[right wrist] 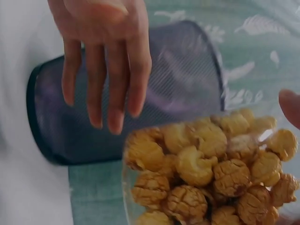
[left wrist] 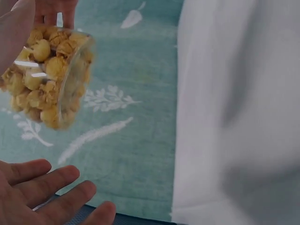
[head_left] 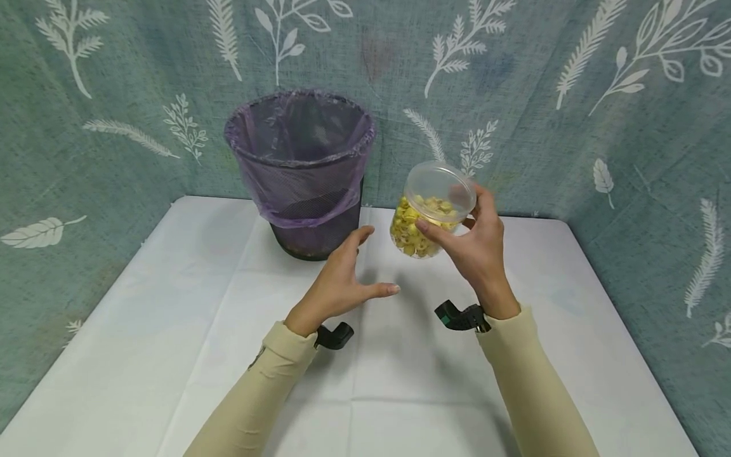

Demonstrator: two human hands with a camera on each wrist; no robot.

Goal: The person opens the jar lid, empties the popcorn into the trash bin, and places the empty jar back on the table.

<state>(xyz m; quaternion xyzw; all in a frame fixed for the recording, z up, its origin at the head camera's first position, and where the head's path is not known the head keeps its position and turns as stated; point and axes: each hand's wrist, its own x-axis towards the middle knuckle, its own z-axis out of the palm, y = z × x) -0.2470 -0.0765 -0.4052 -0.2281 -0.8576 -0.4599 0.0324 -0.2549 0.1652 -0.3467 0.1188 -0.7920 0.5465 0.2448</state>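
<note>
A clear plastic jar (head_left: 412, 231) of yellow popcorn is held up, tilted, by my right hand (head_left: 478, 247), whose thumb and fingers grip it near its top. A clear round lid (head_left: 436, 181) appears to cover its mouth; whether it is tightened I cannot tell. Caramel-coloured popcorn (right wrist: 211, 173) shows through the wall in the right wrist view. To the left of the jar, my left hand (head_left: 338, 279) hangs with thumb and fingers spread and nothing in them. In the left wrist view its straight fingers (left wrist: 56, 192) are apart from the jar (left wrist: 51, 75).
A black mesh waste bin (head_left: 308, 238) lined with a purple bag (head_left: 297, 190) stands at the back of the table, beyond my left hand. White cloth covers the table (head_left: 285, 393). A green leaf-patterned curtain (head_left: 394, 70) hangs behind and at both sides.
</note>
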